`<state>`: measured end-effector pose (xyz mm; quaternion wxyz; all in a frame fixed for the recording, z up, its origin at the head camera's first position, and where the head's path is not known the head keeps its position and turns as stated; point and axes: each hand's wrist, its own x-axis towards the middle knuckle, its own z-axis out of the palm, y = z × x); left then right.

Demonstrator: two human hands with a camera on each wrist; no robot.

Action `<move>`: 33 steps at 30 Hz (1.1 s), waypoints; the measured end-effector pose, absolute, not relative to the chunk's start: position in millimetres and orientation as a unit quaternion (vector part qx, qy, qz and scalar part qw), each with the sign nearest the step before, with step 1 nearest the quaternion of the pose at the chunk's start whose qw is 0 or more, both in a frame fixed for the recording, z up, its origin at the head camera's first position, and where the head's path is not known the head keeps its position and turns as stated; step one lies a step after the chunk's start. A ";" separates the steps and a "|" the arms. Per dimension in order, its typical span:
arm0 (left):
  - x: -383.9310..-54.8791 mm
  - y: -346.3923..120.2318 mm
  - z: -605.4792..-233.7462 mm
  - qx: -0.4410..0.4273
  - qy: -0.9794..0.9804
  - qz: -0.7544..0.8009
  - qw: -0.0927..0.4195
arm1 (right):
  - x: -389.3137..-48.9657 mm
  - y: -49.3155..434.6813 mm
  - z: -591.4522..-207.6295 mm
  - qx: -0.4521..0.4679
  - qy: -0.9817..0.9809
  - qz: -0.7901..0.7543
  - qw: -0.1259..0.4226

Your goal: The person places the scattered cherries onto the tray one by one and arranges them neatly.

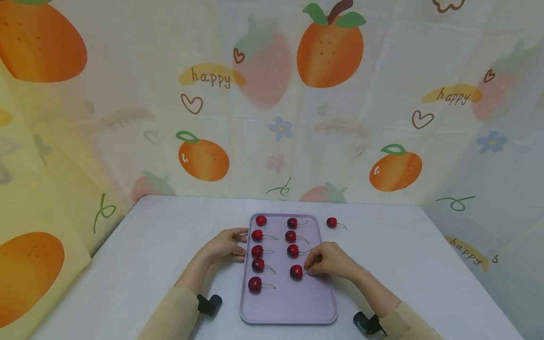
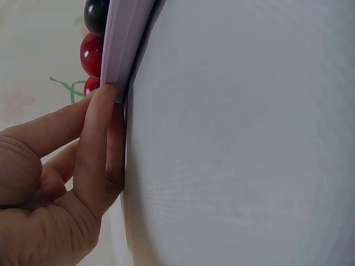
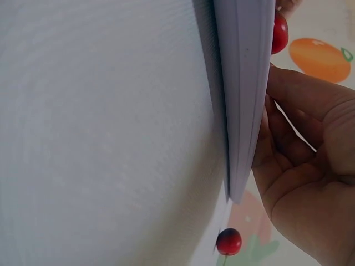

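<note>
A lilac tray (image 1: 289, 302) lies on the table with red cherries in two columns, most with stems pointing right. My right hand (image 1: 331, 259) is over the tray's right side and pinches the stem of the lowest cherry (image 1: 296, 271) in the right column. In the right wrist view the tray wall hides those fingertips. At the tray's left edge, my left hand (image 1: 227, 244) rests its loosely extended fingers against the rim; the left wrist view shows a fingertip (image 2: 105, 97) touching it. The left column ends lower, at another cherry (image 1: 255, 284).
One loose cherry (image 1: 332, 222) lies on the white table (image 1: 382, 236), right of the tray's far corner. Behind the table hangs a fruit-printed cloth (image 1: 263, 156). Dark wrist devices, one near the left sleeve (image 1: 170, 314), sit close to the tabletop.
</note>
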<state>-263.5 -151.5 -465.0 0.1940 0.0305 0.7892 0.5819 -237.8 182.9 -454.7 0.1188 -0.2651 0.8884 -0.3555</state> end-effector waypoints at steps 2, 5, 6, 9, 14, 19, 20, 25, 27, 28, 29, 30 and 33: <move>-263.4 -151.9 -465.0 0.031 0.790 0.581 0.194 | -237.5 183.0 -454.5 -0.264 0.888 -0.358 0.120; -263.6 -151.8 -464.9 0.031 0.792 0.578 0.193 | -237.4 183.7 -453.9 -0.262 0.885 -0.364 0.123; -263.5 -151.7 -464.6 0.031 0.793 0.577 0.193 | -237.4 184.1 -453.6 -0.262 0.884 -0.366 0.123; -263.4 -150.9 -464.2 0.031 0.794 0.575 0.194 | -237.7 185.5 -452.4 -0.258 0.885 -0.369 0.120; -262.2 -150.1 -463.2 0.032 0.793 0.576 0.197 | -238.3 187.5 -449.8 -0.245 0.887 -0.373 0.116; -262.5 -149.9 -463.1 0.027 0.794 0.575 0.195 | -239.5 191.8 -447.5 -0.237 0.884 -0.385 0.118; -262.8 -150.1 -463.3 0.027 0.796 0.573 0.195 | -239.7 193.2 -446.9 -0.237 0.882 -0.389 0.118; -263.3 -151.0 -464.0 0.023 0.799 0.569 0.193 | -241.1 204.2 -442.6 -0.240 0.878 -0.401 0.101; -263.2 -150.9 -464.1 0.023 0.799 0.569 0.192 | -242.0 210.0 -440.4 -0.235 0.880 -0.403 0.092; -263.3 -150.8 -464.2 0.024 0.799 0.569 0.192 | -242.8 213.0 -439.4 -0.231 0.881 -0.403 0.087; -263.4 -150.7 -464.3 0.024 0.799 0.569 0.192 | -243.8 216.4 -438.4 -0.228 0.882 -0.405 0.082; -263.4 -150.7 -464.3 0.025 0.799 0.570 0.192 | -245.2 220.1 -437.8 -0.224 0.883 -0.406 0.077; -263.5 -150.6 -464.3 0.027 0.798 0.571 0.192 | -249.4 230.4 -436.2 -0.209 0.888 -0.406 0.060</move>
